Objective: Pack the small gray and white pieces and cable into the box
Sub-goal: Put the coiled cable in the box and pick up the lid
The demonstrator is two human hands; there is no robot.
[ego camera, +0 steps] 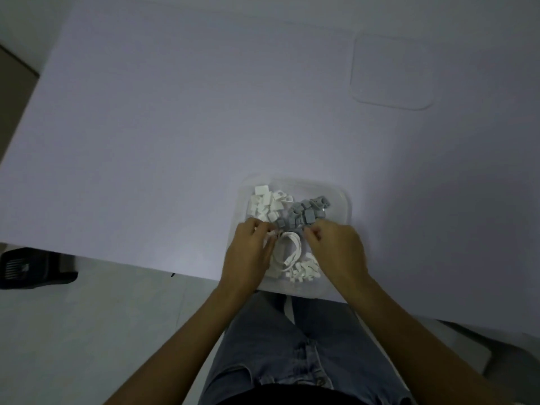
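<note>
A dark device (32, 267) sits on the floor at the far left, below the table's near edge. The pale table (175, 127) fills most of the view. At its near edge stands a clear plastic box (346, 206). Inside it, white pieces (264, 204) are heaped at the far left and gray pieces (306, 211) at the far right. The left hand (248, 255) reaches into the box's left side, its fingers curled and pinching the white cable (287, 248), whose coil lies just right of those fingertips, between the two hands. More small white pieces (304, 271) lie in the near part. The right hand (336, 249) has its fingers curled inward at the near edge of the gray pieces; whether they pinch anything I cannot tell. A clear lid (391, 71) lies flat, far right, well apart.
</note>
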